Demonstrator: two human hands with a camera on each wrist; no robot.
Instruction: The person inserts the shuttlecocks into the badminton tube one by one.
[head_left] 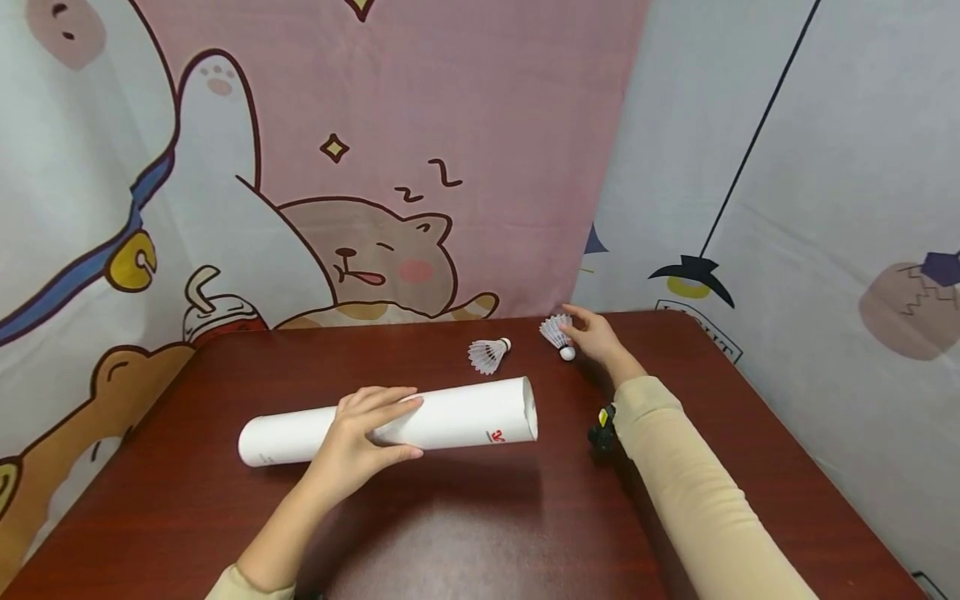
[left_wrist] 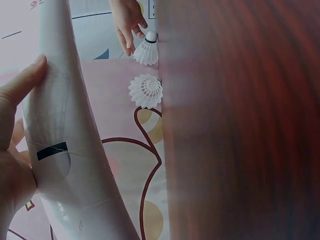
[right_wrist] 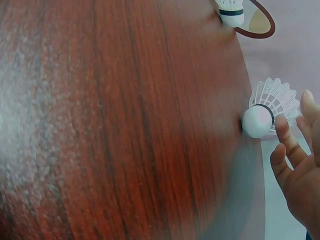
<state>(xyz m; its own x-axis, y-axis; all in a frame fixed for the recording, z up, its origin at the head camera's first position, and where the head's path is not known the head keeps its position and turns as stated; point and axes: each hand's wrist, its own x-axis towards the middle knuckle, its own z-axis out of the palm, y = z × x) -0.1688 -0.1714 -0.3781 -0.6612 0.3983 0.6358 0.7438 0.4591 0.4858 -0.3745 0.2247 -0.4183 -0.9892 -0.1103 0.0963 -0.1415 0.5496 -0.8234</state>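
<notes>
My left hand grips a white shuttlecock tube around its middle, tilted a little above the table. In the left wrist view the thumb and fingers lie along opposite sides of the tube. Near the table's far edge my right hand reaches beside a white shuttlecock, its fingers spread and slightly bent. The right wrist view has those fingers close to the skirt of this shuttlecock; whether they touch it I cannot tell. A second shuttlecock lies to its left.
The dark red wooden table ends at a cartoon-printed curtain behind and at both sides. A small black device with a yellow mark sits by the right wrist.
</notes>
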